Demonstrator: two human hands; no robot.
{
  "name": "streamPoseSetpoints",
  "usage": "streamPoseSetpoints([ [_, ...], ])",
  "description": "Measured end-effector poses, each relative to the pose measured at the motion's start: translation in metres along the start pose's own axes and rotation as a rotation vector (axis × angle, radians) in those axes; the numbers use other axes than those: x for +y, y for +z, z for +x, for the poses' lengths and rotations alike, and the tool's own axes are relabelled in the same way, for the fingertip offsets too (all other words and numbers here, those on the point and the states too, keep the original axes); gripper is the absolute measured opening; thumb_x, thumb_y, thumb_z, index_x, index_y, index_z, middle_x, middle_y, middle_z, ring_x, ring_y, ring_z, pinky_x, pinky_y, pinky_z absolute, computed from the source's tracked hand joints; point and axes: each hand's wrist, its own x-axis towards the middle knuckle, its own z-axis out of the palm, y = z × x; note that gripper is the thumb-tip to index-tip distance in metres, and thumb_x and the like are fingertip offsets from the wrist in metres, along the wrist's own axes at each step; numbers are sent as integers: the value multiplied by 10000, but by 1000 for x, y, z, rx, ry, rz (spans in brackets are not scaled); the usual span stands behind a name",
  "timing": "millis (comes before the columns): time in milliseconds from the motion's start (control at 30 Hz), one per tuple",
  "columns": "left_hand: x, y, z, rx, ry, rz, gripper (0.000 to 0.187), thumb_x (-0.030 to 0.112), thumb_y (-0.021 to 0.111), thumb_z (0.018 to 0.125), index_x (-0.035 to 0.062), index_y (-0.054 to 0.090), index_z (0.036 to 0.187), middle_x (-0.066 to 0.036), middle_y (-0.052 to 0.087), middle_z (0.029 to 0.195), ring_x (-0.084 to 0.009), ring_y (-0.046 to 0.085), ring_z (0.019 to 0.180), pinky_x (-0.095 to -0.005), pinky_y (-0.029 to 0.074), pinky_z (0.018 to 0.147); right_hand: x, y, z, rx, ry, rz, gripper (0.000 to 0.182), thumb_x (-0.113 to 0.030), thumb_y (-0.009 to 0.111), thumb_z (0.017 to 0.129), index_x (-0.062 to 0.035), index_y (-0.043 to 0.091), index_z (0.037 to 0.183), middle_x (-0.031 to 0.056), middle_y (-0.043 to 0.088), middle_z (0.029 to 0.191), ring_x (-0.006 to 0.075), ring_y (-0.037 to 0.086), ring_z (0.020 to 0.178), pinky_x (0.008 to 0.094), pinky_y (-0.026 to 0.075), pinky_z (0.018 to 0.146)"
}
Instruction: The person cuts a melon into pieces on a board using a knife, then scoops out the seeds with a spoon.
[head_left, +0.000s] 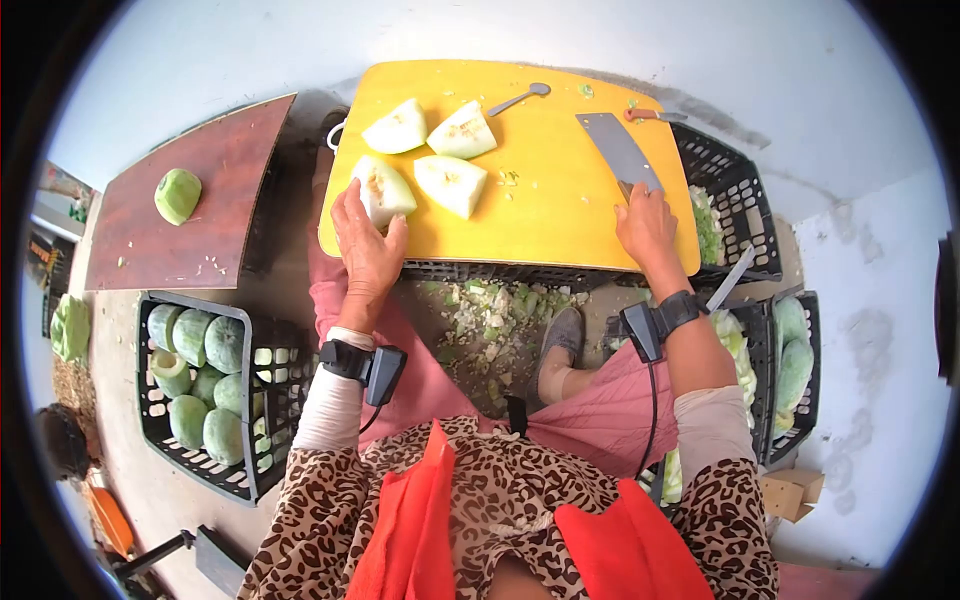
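Four-cornered yellow board (530, 228) lies in front of me with several pale, green-skinned winter melon pieces on it. My left hand (368, 245) has its fingers and thumb around the near end of the front-left melon piece (383, 190). Beside it rest another front piece (451, 184), a back-left piece (396, 127) and a back-right piece (462, 132). At the board's right side, my right hand (648, 228) is closed round the handle of a cleaver (615, 145). The cleaver's wide blade points away from me, over the board.
A spoon (520, 98) and a small knife (655, 115) lie toward the board's far edge. Crates stand at both sides; the left crate (250, 400) holds whole melons. A peeled melon (178, 196) sits on a brown board (225, 160). Scraps (495, 320) litter the floor.
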Motion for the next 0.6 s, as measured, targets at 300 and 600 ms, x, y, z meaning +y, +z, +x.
streamPoseSetpoints([
  [300, 9, 7, -4, 84, -30, 113, 714, 249, 703, 747, 22, 377, 1339, -232, 397, 1291, -400, 413, 1171, -478, 348, 974, -56, -13, 54, 42, -398, -16, 375, -92, 590, 827, -7, 512, 1183, 190, 566, 1120, 365, 527, 1053, 451, 446, 879],
  [600, 15, 1, -4, 27, -29, 143, 693, 237, 693, 734, 50, 397, 1333, -228, 394, 1308, -389, 412, 1179, -478, 345, 949, -128, 14, 132, -12, -590, -69, 473, 18, 485, 838, -67, 421, 1299, 115, 454, 1331, 335, 494, 1138, 477, 436, 892],
])
